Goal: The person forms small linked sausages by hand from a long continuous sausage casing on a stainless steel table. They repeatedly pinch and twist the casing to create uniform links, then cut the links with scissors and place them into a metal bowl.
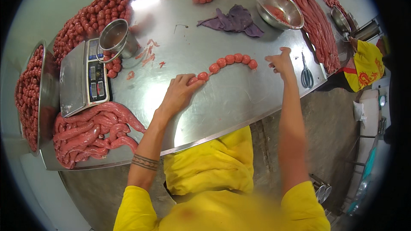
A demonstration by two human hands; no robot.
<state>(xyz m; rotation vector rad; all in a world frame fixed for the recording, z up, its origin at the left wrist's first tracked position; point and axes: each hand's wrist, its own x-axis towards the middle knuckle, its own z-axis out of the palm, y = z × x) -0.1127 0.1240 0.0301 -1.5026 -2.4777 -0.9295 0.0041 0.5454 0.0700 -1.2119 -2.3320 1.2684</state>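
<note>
Large round steel basin [43, 98]: at far left, heaped with small red sausage links.
Grey-topped electronic scale [73, 77]: just right of the basin, on the shiny steel table [218, 115].
Coiled heap of long, smooth red sausage [96, 130]: at the table's near left edge, close by the left forearm.
Bare left hand [180, 90]: curled narrow, holding the left end of the chain between thumb and fingers.
Chain of round red sausage links [230, 59]: flat on the table, mid-picture, ahead and to the right of the left hand; long axis running left to right and slightly away from the body, arched, with the free right end bending back toward the body.
Bare right hand [280, 63]: wide, with fingers spread, holding nothing; just right of the chain's free end, apart from it, and nearer to that end than the left hand.
Dark-handled metal scissors [307, 77]: just right of the right hand, untouched, with blades pointing away from the body.
Thick bundle of long pinkish-red sausage strands [321, 30]: along the table's right side, beyond the scissors.
</note>
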